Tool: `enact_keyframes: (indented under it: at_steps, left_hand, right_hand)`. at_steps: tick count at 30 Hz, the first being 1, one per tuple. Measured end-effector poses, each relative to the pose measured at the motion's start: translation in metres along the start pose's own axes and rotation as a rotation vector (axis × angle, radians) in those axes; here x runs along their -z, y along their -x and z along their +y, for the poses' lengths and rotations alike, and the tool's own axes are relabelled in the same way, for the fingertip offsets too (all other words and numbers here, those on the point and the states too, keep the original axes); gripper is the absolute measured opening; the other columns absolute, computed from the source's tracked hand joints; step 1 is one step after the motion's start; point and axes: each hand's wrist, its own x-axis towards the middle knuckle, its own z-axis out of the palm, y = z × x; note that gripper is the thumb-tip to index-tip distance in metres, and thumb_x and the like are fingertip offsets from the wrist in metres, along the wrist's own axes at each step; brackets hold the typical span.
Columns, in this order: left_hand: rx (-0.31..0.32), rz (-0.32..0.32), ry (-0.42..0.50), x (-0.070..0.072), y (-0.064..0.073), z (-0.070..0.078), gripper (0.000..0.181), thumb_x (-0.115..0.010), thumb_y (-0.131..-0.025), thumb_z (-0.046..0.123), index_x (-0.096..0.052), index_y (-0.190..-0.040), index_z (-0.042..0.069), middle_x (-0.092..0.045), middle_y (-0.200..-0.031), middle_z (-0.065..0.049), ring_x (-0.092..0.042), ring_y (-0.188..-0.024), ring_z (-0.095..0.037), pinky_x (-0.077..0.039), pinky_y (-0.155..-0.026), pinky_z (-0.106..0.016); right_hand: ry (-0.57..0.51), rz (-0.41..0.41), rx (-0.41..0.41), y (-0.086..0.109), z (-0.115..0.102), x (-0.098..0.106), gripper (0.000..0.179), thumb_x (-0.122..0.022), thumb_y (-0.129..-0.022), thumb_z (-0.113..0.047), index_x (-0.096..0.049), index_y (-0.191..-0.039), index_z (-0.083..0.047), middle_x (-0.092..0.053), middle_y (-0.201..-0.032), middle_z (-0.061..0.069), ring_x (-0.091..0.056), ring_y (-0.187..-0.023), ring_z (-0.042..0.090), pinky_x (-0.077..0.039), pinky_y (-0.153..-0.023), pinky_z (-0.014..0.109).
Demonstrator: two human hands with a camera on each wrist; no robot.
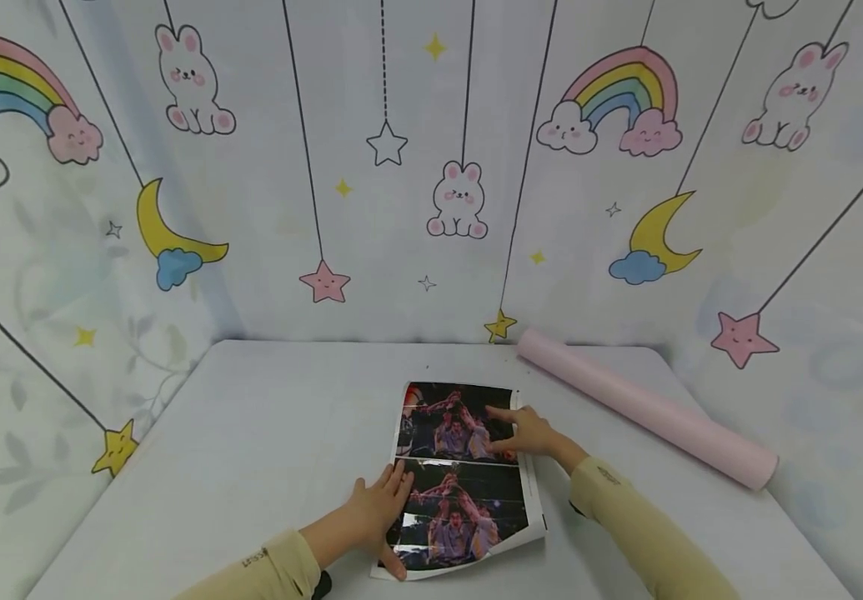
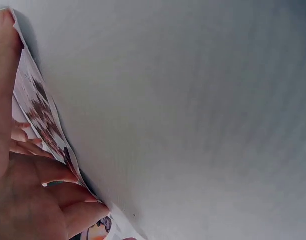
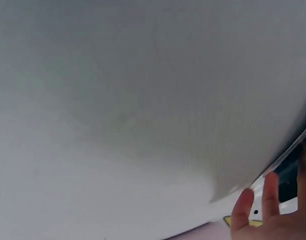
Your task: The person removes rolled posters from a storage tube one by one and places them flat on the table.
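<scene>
A glossy sheet [image 1: 469,508] lies on the table, printed with two copies of one dark photo of people with raised arms, one above the other. Its white lower right corner curls up. On the sheet's lower left edge my left hand [image 1: 371,512] rests with thumb and fingers spread; the left wrist view shows this hand [image 2: 33,195] along the paper's edge. Over the upper right edge lies my right hand [image 1: 530,432], fingers extended onto the upper photo. In the right wrist view, that hand's [image 3: 278,220] fingers appear straight beside the paper's edge.
A long pink roll [image 1: 649,408] lies diagonally at the table's right side. The white table [image 1: 273,433] ends at a patterned backdrop [image 1: 393,217] with rabbits, stars and rainbows. A small dark object [image 1: 322,585] shows beside the left wrist.
</scene>
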Motion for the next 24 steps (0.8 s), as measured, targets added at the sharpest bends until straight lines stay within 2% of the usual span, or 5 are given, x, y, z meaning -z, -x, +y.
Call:
enact_keyframes:
  at_steps: [4,8,14,20,24]
  left_hand:
    - [0.007,0.007,-0.021,0.000,0.001,0.001,0.127,-0.072,-0.044,0.072,-0.027,-0.143,0.005,-0.020,-0.149,-0.016,-0.024,-0.134,-0.030,-0.037,-0.089,-0.054]
    - [0.020,0.009,-0.028,0.001,0.002,0.002,0.127,-0.073,-0.043,0.071,-0.028,-0.142,0.005,-0.021,-0.148,-0.016,-0.025,-0.134,-0.030,-0.036,-0.091,-0.056]
    - [0.019,0.001,-0.022,0.001,0.006,0.002,0.127,-0.073,-0.044,0.071,-0.028,-0.142,0.005,-0.022,-0.148,-0.016,-0.025,-0.134,-0.029,-0.034,-0.092,-0.058]
    - [0.041,0.005,-0.028,0.004,0.007,0.004,0.127,-0.074,-0.044,0.070,-0.028,-0.142,0.004,-0.023,-0.148,-0.015,-0.026,-0.134,-0.028,-0.032,-0.093,-0.059]
    - [0.050,-0.009,-0.029,0.006,0.004,0.007,0.126,-0.073,-0.044,0.071,-0.029,-0.142,0.004,-0.022,-0.149,-0.013,-0.025,-0.134,-0.026,-0.031,-0.094,-0.058]
  right_hand:
    - [0.078,-0.007,-0.087,-0.005,0.003,-0.004,0.086,-0.074,-0.068,-0.051,-0.038,-0.141,-0.021,-0.047,-0.134,0.011,-0.034,-0.110,0.033,-0.026,-0.082,0.058]
    - [0.150,-0.011,-0.111,-0.010,0.004,-0.006,0.094,-0.075,-0.061,-0.057,-0.037,-0.141,-0.024,-0.035,-0.144,0.003,-0.032,-0.104,0.033,-0.022,-0.078,0.055]
    - [0.323,-0.063,-0.189,-0.015,0.003,-0.004,0.101,-0.070,-0.055,-0.070,-0.034,-0.141,-0.032,-0.021,-0.151,-0.002,-0.016,-0.128,0.048,-0.007,-0.090,0.073]
    - [0.457,-0.096,-0.261,-0.019,-0.004,0.005,0.114,-0.066,-0.049,-0.078,-0.025,-0.145,-0.030,-0.020,-0.151,0.003,-0.012,-0.131,0.050,-0.008,-0.094,0.071]
    - [0.462,-0.106,-0.304,-0.019,-0.004,0.011,0.119,-0.066,-0.046,-0.079,-0.023,-0.146,-0.028,-0.020,-0.151,0.006,-0.011,-0.131,0.050,-0.007,-0.095,0.070]
